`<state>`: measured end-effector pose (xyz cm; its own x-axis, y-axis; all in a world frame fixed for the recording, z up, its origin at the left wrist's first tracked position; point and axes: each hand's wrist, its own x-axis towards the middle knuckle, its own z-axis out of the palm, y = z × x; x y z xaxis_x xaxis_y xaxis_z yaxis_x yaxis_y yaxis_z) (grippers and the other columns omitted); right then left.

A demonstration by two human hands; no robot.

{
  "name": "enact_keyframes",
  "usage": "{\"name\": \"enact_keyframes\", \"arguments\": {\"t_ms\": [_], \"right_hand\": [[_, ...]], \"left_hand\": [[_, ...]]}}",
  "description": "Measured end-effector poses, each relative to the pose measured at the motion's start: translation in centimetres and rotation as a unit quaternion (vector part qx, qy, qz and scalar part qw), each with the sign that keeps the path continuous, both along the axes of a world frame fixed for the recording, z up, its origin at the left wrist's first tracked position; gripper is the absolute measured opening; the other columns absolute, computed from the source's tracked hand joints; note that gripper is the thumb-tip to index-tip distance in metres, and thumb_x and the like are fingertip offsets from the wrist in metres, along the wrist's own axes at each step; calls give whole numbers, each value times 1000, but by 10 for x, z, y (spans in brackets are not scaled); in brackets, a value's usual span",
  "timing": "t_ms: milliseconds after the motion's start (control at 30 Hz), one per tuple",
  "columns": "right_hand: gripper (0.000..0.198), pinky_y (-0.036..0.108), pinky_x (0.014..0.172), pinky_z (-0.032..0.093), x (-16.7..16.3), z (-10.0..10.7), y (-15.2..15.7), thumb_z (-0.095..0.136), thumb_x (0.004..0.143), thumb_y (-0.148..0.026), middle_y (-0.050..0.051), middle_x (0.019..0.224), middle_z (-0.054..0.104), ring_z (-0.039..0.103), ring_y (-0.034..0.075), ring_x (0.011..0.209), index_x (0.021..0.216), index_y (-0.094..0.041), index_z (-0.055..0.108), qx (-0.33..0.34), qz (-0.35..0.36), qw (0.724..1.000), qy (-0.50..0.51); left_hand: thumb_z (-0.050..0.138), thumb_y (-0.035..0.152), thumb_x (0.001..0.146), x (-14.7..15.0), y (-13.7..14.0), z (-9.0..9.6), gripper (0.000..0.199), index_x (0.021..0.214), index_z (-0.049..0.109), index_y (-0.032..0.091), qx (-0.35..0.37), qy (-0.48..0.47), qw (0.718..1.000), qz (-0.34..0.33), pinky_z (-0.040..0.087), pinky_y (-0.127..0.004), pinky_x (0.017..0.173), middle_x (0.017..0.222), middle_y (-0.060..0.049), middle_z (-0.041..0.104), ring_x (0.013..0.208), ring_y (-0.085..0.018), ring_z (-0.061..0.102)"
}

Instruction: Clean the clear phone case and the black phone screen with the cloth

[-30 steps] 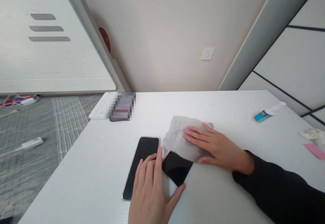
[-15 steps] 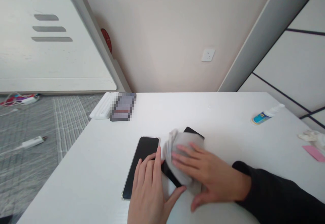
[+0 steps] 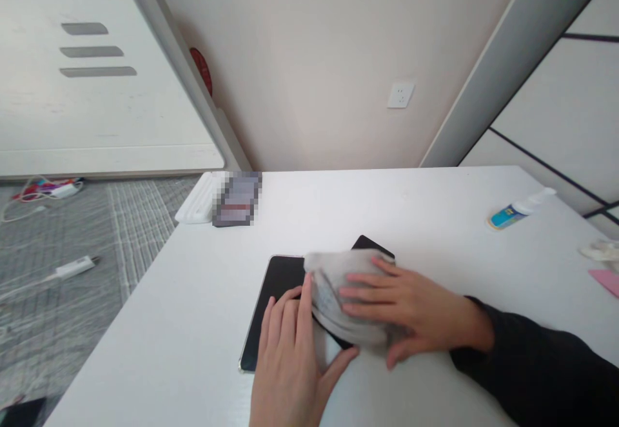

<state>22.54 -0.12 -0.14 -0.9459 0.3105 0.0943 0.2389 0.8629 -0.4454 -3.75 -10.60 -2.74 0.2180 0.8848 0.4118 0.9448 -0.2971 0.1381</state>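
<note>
A flat black device, probably a phone (image 3: 371, 244), lies slanted on the white table (image 3: 449, 240), mostly covered by a light grey cloth (image 3: 333, 285). My right hand (image 3: 406, 304) presses the cloth onto it with the fingers laid out over the fabric. My left hand (image 3: 293, 343) braces the device at its near left end, the thumb at the bottom corner and the index finger at the left side. Beneath and beside my left fingers is a larger black-screened phone in a clear case (image 3: 275, 285), lying screen up.
A white case (image 3: 196, 201) and a dark, pixelated object (image 3: 238, 200) sit at the far left corner. On the right lie a small bottle with a blue label (image 3: 512, 214) and pink paper (image 3: 604, 280). Left of the table is grey bedding (image 3: 135, 220) with a white cable plug (image 3: 75, 267).
My right hand has shifted slightly right, and the cloth's left part has spread over toward my left index finger. My left hand keeps its place by the device. The view has shifted slightly.
</note>
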Motion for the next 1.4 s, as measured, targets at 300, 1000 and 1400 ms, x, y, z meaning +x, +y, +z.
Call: {"name": "enact_keyframes", "arguments": {"t_ms": [300,1000,1400], "right_hand": [[93,46,131,-3,8,0,-12,56,95,-72,8,167,37,27,25,158,166,-22,22,-4,29,999,-38],[88,47,132,6,-24,-3,-19,51,98,-71,5,168,35,26,23,158,165,-22,24,4,-31,1000,-5],[85,56,131,8,-22,-2,-13,44,99,-73,9,167,37,29,27,157,163,-20,30,27,-115,993,-21]], "left_hand": [[40,68,100,0,1,0,91,159,27,0,12,21,1000,-3,35,-48,115,133,-18,59,126,-34,51],[40,69,100,0,2,2,92,157,30,-3,22,27,999,-8,32,-48,116,128,-19,58,122,-34,51],[45,69,99,0,3,3,95,160,25,-1,24,22,999,0,33,-49,115,128,-18,61,123,-34,53]]}}
